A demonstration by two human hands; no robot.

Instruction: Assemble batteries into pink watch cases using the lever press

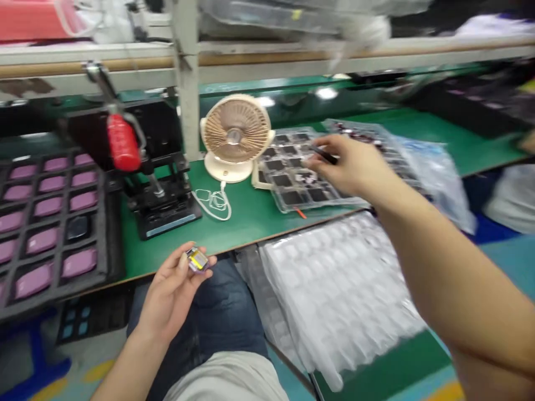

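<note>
A seated worker's left hand (173, 287) grips a small square part (197, 259) with a yellow face between thumb and fingers, in the head view, holding it just off the near edge of a green table (246, 214) and above dark blue trousers (228, 306). The right hand (355, 164), arm stretched across the scene, closes on a slim black tool (325, 155) over a clear tray (288, 209) of dark square pieces (292, 197); blur leaves it unclear whether the tool touches anything there. A small orange strip (300, 213) lies at the tray's near edge.

Just left of the tray stands a cream fan (237, 133), its white cable (215, 206) coiled on the table before it. Farther left is a black press (167, 214) with a red handle (123, 142), and beyond that, at the far left, a dark foam tray (102, 236) carries rows of pink pieces (79, 262) and one black piece (78, 227) among them.

To the right of the clear tray, a second tray of dark parts sits partly behind the right hand, beside a clear plastic bag (438, 172). Nearer, below the table edge, white plastic-wrapped packaging (343, 284) spreads beside the worker's legs. A shelf (292, 58) runs along the far side, and another person's pale clothing (514, 197) shows at the right.
</note>
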